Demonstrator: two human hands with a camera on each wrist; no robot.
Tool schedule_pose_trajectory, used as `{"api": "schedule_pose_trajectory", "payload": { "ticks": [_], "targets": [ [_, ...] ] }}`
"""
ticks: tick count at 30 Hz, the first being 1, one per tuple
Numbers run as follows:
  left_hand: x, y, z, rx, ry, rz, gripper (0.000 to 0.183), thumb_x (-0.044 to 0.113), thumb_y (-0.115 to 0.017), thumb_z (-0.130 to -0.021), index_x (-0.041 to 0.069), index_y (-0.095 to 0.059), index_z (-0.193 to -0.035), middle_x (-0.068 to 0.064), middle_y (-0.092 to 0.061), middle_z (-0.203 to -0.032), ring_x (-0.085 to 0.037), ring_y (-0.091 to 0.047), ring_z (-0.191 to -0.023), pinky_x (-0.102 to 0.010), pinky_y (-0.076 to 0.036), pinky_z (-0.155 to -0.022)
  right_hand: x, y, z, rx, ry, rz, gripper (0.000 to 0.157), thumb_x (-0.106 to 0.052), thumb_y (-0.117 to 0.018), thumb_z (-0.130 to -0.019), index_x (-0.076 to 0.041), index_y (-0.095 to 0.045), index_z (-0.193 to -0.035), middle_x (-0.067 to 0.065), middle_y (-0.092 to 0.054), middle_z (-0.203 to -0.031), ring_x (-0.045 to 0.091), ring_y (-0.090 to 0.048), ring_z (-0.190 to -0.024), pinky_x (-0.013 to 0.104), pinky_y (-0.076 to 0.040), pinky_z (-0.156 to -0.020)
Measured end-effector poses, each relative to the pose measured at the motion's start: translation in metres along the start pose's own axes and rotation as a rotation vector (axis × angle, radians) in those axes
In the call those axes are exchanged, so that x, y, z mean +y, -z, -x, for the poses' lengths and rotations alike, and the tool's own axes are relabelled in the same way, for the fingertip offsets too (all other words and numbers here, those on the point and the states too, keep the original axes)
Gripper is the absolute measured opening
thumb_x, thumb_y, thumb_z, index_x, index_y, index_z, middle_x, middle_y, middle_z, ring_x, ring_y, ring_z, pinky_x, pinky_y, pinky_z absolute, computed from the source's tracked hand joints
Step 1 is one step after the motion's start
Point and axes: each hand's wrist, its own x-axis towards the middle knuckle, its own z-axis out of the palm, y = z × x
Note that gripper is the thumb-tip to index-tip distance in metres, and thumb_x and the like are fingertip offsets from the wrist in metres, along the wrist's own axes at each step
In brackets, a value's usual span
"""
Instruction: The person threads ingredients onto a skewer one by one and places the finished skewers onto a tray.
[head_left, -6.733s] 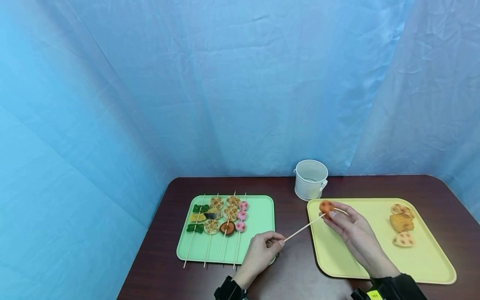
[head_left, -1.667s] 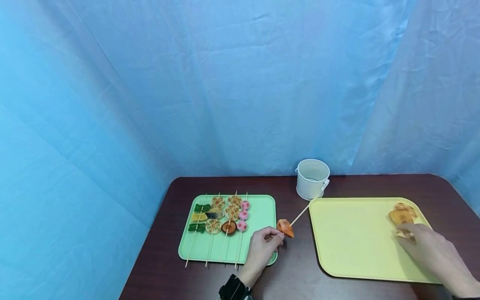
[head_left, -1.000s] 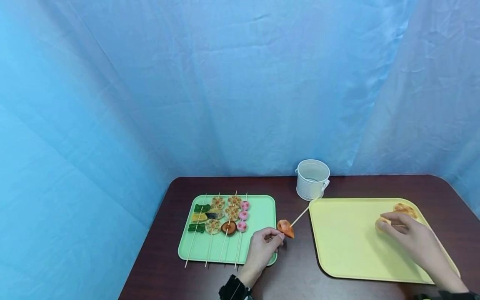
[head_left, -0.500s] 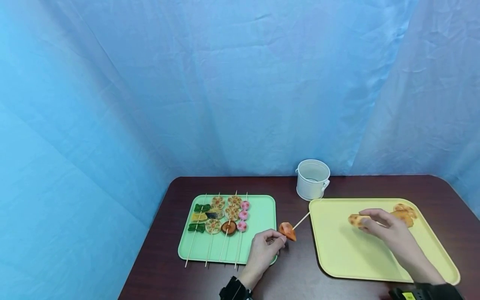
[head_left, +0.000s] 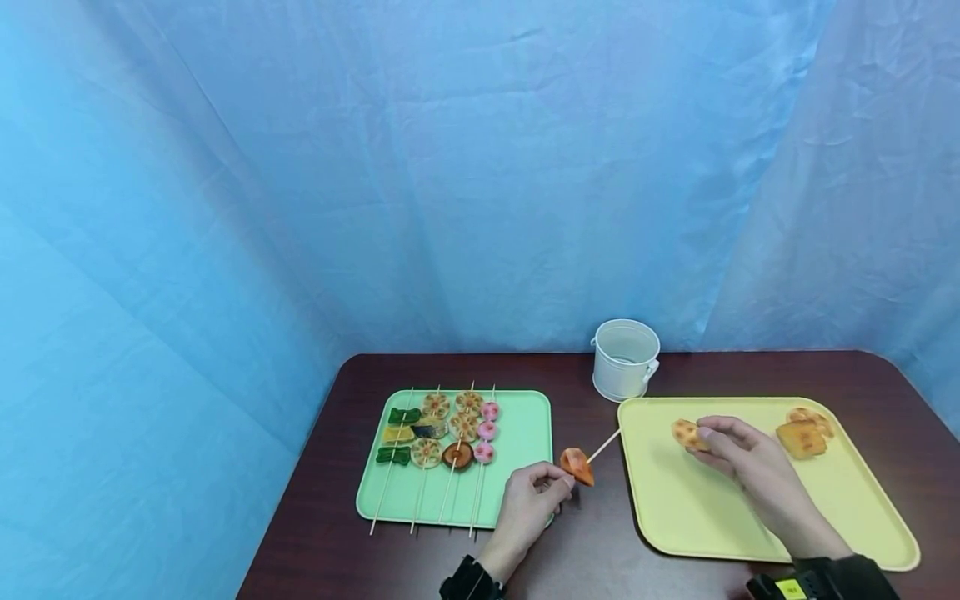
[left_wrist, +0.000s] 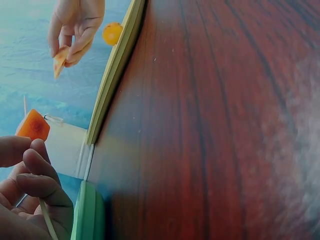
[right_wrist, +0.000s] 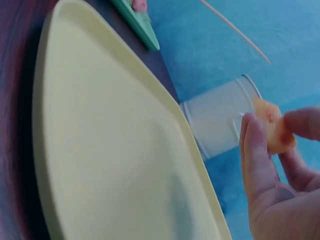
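Observation:
My left hand (head_left: 528, 504) pinches a thin wooden skewer (head_left: 603, 446) between thumb and fingers, just right of the green tray. Threaded on it, right at the fingertips, is an orange-brown food chunk (head_left: 577, 467); the skewer's bare tip points up and right. Over the yellow tray (head_left: 720, 525), my right hand (head_left: 757, 479) pinches a golden lotus root slice (head_left: 686, 434) by its edge. In the right wrist view the lotus root slice (right_wrist: 274, 125) sits between thumb and fingertips, above the tray. Part of the skewer is hidden in my left palm.
Several filled skewers lie on the green tray (head_left: 517, 404), with pink balls (head_left: 487, 431) on the rightmost. A white bucket (head_left: 624, 362) stands behind the yellow tray. At that tray's right side lie a yellow-brown chunk (head_left: 801, 440) and another holed slice (head_left: 810, 419).
The orange-brown chunk went from my right fingers down the skewer to my left hand. My right hand then picked the lotus root slice off the yellow tray's right side and carried it left.

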Motion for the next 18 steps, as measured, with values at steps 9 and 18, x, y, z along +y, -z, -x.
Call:
{"api": "schedule_pose_trajectory", "payload": {
  "ticks": [9, 18],
  "targets": [
    [-0.003, -0.002, 0.001, -0.029, -0.031, -0.021, 0.018, 0.019, -0.071, -0.084, 0.001, -0.072, -0.085, -0.018, -0.066, -0.07, -0.012, -0.05, -0.05, -0.018, -0.036, -0.043, 0.001, -0.007, -0.006, -0.014, -0.08, -0.114, 0.052, -0.02, -0.06, -0.095, 0.007, -0.039, -0.134, -0.005, -0.061, -0.111, 0.011, -0.064, -0.103, 0.036, -0.044, -0.094],
    [-0.003, -0.003, 0.0, -0.076, -0.043, -0.093, 0.014, 0.019, -0.071, -0.084, 0.006, -0.072, -0.08, -0.016, -0.064, -0.066, -0.004, -0.047, -0.045, -0.017, -0.035, -0.041, 0.003, -0.016, -0.009, -0.012, -0.071, -0.25, 0.035, -0.014, -0.058, -0.096, 0.001, -0.045, -0.124, 0.0, -0.067, -0.107, 0.019, -0.065, -0.102, 0.034, -0.046, -0.092]
  ]
}}
